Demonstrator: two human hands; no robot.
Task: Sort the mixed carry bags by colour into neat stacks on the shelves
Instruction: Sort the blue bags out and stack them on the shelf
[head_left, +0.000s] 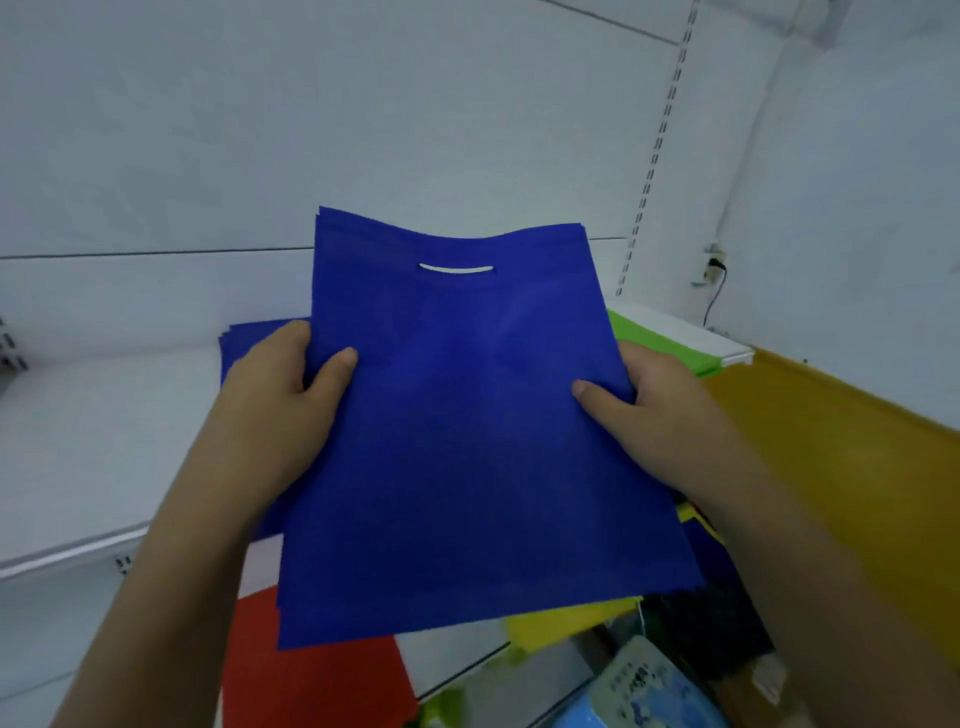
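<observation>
I hold a small bundle of flat blue carry bags (467, 426) with a slot handle near its top edge, raised above the white shelf (93, 441). My left hand (280, 395) grips its left edge, thumb on top. My right hand (660, 405) grips the right edge the same way. Behind the left hand, a stack of blue bags (249, 338) lies on the shelf, mostly hidden. Green bags (654, 338) lie on the shelf to the right. On a lower level, red bags (311, 680) and yellow bags (566, 623) show under the bundle.
A mustard-yellow panel (852, 467) runs along the right side. White wall panels with slotted uprights (654, 156) stand behind the shelf. A power socket with a black cable (714, 270) is on the right wall. Dark bags (701, 634) and a light-blue packet (649, 691) lie at the bottom right.
</observation>
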